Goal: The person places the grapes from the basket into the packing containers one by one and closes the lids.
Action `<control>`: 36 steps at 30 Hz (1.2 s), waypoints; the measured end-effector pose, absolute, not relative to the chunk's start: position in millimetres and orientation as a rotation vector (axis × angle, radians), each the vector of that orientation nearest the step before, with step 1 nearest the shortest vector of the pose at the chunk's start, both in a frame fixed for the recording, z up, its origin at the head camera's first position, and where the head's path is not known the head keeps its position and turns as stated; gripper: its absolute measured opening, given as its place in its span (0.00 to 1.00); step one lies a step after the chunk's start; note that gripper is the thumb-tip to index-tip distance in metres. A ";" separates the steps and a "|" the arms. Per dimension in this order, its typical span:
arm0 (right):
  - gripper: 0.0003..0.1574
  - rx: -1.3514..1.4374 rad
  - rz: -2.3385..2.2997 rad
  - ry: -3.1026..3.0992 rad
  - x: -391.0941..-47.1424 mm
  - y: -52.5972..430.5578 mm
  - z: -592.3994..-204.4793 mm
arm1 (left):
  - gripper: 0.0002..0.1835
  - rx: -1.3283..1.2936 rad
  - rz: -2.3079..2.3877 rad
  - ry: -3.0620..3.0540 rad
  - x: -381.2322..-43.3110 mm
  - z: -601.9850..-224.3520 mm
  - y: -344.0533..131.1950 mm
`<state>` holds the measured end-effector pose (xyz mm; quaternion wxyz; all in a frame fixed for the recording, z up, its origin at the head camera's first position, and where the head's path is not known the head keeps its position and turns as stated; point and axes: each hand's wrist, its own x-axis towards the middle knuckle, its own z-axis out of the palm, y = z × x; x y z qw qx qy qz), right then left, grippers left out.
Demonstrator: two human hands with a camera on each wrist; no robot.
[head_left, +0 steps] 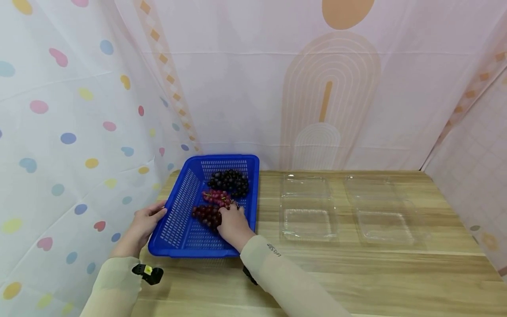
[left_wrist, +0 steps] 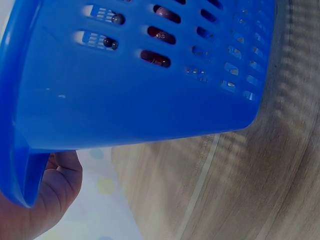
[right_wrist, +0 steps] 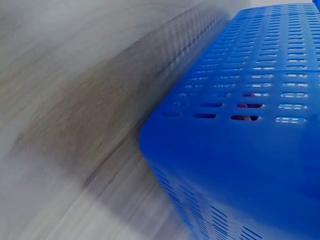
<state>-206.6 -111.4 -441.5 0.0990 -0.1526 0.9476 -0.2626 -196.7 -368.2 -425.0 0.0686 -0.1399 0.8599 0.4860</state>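
A blue perforated plastic basket (head_left: 158, 246) stands on the left of the wooden table. My left hand (head_left: 143, 226) grips its left rim, with bent fingers under the lip in the left wrist view. Inside lie three bunches of grapes: black grapes (head_left: 229, 181) at the back, pinkish-red grapes (head_left: 215, 197) in the middle, and dark red grapes (head_left: 207, 215) in front. Reaching over the front right of the basket, my right hand (head_left: 234, 224) holds the right end of the dark red bunch with curled fingers. That hand is hidden behind the basket wall in the right wrist view.
Two clear plastic clamshell boxes, a nearer one (head_left: 308, 215) and one farther right (head_left: 384, 224), lie with lids up on the table (head_left: 376, 281). Patterned cloth hangs behind the table (head_left: 245, 88) and along its left side (head_left: 79, 167).
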 end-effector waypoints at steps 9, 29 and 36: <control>0.32 -0.444 -0.779 2.790 -207.6 -112.5 -443.9 | 0.28 -0.417 1.467 2.595 -196.2 -425.0 -368.3; 0.20 -0.345 -1.235 2.659 -213.3 -108.2 -431.5 | 0.28 -0.439 1.427 2.626 -196.8 -424.2 -366.6; 0.19 -0.487 -1.229 2.664 -211.8 -103.9 -424.5 | 0.28 -0.456 1.443 2.608 -197.4 -423.5 -365.8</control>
